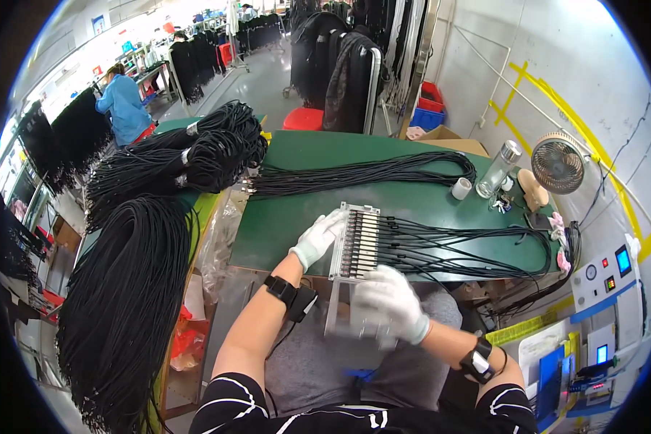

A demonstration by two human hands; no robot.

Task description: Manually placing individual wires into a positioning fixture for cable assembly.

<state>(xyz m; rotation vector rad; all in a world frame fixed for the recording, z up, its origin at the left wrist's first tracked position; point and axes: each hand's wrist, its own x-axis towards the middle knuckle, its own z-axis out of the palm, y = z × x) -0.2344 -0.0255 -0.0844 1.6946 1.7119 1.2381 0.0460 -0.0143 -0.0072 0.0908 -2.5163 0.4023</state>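
Note:
A metal fixture (338,246) lies at the front edge of the green table, holding a row of several cable connectors (367,242) side by side. Black cables (470,239) run from it to the right and loop back. My left hand (321,237), in a white glove, rests against the fixture's left side with its fingers stretched out. Close below the fixture's near end is my right hand (392,300), also gloved. Motion smears its fingers, so any hold is unclear. A pale, see-through flap or frame (333,311) hangs beside it, over my lap.
A long cable bundle (369,173) lies along the table's (304,145) far side. Thick cable bundles (130,289) fill the left. At the right stand a glass bottle (499,170), a small fan (558,163) and a control box (604,273). A person in blue (125,108) works far left.

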